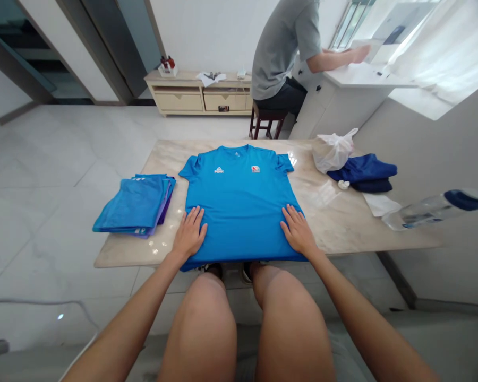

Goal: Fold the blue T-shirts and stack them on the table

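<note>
A blue T-shirt (241, 207) lies spread out front side up, its collar at the far side and its hem hanging a little over the table's near edge. White lettering and a small emblem show on its chest. My left hand (190, 232) rests flat on the shirt's left side edge, fingers stretched out. On the opposite side edge my right hand (297, 229) lies flat too, fingers spread. Neither hand grips the cloth. Left of the shirt sits a stack of folded clothes (133, 204), blue on top with purple layers beneath.
The marble-look table (326, 233) holds a white plastic bag (334, 151), dark blue folded clothing (366, 172), a white paper (380, 204) and a clear water bottle (426, 211) at the right. Beyond it, a person in grey (281, 53) sits on a stool by a low cabinet (179, 101).
</note>
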{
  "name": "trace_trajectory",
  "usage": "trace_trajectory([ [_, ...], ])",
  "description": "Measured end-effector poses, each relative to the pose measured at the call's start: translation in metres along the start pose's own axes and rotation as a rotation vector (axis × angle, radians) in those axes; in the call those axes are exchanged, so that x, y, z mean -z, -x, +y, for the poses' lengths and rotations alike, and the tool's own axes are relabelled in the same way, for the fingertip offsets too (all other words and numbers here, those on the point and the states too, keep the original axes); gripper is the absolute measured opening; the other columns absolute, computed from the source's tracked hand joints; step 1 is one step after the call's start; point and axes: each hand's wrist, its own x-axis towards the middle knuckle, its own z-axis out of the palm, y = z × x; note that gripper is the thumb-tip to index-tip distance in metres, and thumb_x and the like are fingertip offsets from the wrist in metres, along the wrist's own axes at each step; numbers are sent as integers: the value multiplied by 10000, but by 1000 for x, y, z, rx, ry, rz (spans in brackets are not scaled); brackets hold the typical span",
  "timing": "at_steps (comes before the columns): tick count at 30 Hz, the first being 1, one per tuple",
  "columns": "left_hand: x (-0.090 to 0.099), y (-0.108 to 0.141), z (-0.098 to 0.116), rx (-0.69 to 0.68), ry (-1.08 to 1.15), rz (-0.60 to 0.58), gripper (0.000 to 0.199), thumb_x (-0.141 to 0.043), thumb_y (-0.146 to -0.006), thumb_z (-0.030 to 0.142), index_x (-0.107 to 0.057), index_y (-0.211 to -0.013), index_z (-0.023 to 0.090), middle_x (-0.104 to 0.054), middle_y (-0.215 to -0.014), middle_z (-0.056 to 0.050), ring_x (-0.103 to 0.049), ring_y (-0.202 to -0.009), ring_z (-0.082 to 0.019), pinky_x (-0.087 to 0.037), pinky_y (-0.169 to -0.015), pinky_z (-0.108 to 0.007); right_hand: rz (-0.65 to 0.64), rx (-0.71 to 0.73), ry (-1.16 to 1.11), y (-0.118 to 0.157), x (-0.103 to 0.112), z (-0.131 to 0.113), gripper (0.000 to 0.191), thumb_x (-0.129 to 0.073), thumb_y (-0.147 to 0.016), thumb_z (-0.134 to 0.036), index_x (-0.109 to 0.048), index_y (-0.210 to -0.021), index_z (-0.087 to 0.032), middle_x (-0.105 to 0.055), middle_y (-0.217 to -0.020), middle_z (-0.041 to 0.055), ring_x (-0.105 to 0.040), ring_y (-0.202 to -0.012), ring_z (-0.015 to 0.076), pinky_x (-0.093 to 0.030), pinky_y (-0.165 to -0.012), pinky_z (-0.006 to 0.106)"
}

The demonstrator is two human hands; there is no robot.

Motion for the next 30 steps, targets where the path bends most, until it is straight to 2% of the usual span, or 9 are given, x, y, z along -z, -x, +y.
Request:
trace_trajectory([
  [5, -3, 2, -7, -1, 10, -8, 690, -290, -1134, 438, -398, -1725, 99, -404, -1791, -167, -367, -1676, -318, -211, -1411, -569, 7, -42, 50, 14, -9, -2, 682, -260, -1173, -465, -330, -1780, -161, -271, -1843, 125, -244, -1720, 315, -259, -1381, 562],
  [9, -10, 20, -4, 9, 0, -31, 703, -291, -1117, 415, -399, -1725, 79, -345, -1814, -176, -336, -1690, -330, -253, -1396, -570, 28, -83, 81, 48, -23, -16, 699, -268, -1167, -459, -336, -1770, -110, -287, -1831, 171, -258, -1714, 329, -272, -1375, 549],
  [12, -6, 36, 2, 18, -28, -34, 701, -324, -1096, 428, -455, -1705, 105, -386, -1793, -181, -328, -1691, -355, -262, -1382, -605, 56, -102, 63, 72, -21, -26, 686, -266, -1159, -410, -331, -1770, -104, -320, -1816, 187, -284, -1705, 330, -312, -1358, 545],
  [15, 6, 56, 15, 41, -50, -53, 712, -354, -1075, 442, -474, -1696, 114, -410, -1779, -194, -334, -1687, -371, -271, -1370, -615, 4, -120, 49, 92, -3, -39, 676, -301, -1137, -378, -385, -1740, -84, -372, -1789, 207, -336, -1684, 340, -349, -1339, 543],
  [19, 31, 86, 34, 68, -86, -105, 694, -379, -1056, 442, -542, -1641, 107, -453, -1745, -232, -381, -1655, -423, -235, -1348, -695, -186, -157, 87, 109, 44, -54, 637, -352, -1122, -357, -487, -1664, -49, -489, -1710, 249, -481, -1603, 348, -441, -1271, 482],
  [22, 51, 92, 37, 22, -119, -126, 590, -372, -1066, 412, -669, -1500, 143, -665, -1546, -253, -613, -1463, -421, -261, -1318, -715, -313, -230, 134, 104, 79, -56, 527, -362, -1133, -366, -668, -1473, -104, -754, -1382, 260, -734, -1303, 366, -569, -1077, 464],
  [25, 62, 74, 31, 20, -117, -133, 570, -310, -1099, 391, -705, -1409, 122, -794, -1262, -251, -727, -1272, -395, -395, -1248, -645, -339, -291, 158, 78, 97, -52, 440, -383, -1120, -312, -764, -1234, -122, -810, -1138, 244, -798, -1088, 357, -586, -972, 437],
  [27, 59, 51, 29, 15, -73, -114, 591, -296, -1108, 393, -658, -1473, 102, -758, -1368, -250, -683, -1358, -386, -446, -1226, -585, -249, -284, 116, 52, 92, -50, 454, -357, -1110, -250, -739, -1318, -120, -790, -1257, 242, -770, -1181, 345, -574, -1015, 424],
  [30, 38, 18, 27, -21, 10, -77, 623, -293, -1114, 384, -531, -1618, 106, -553, -1682, -201, -495, -1588, -344, -363, -1327, -540, -115, -200, 38, 16, 60, -47, 565, -319, -1127, -283, -569, -1593, -84, -595, -1629, 224, -573, -1510, 333, -472, -1218, 446],
])
